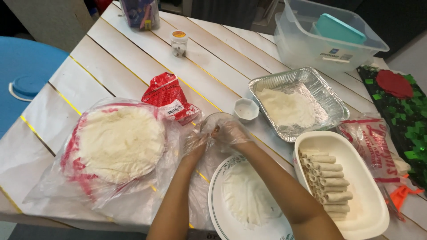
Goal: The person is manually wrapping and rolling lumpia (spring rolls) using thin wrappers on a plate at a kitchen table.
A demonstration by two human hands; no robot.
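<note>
1. Your left hand (195, 144) and right hand (229, 132) are both in thin clear gloves, close together above the round plate. Their fingertips meet and pinch a small brown bit of filling (215, 130). It is too small to tell what it is.

2. A flat, thin white wrapper (247, 195) lies open on the round plate (218, 186), right under your arms at the near edge of the table. It is not rolled yet, and I see no filling on it.

3. The oval white dish (371, 195) by the near right corner holds a neat row of finished rolls (327, 182). That is the part that looks done. Much of the dish is bare.

4. On the left side, an open plastic bag (71, 178) holds a big stack of round wrappers (120, 144). So it looks like there are many more left to roll.

5. The foil tray (267, 82) past the dish has one more pale sheet in it.

6. A small white cup (246, 110) sits just beside the foil tray. I cannot tell what is in it.

7. A red packet (169, 95) lies near the wrapper stack.

8. Two clear tubs (320, 49) stand at the far right corner, with a teal lid (338, 27) inside.
</note>
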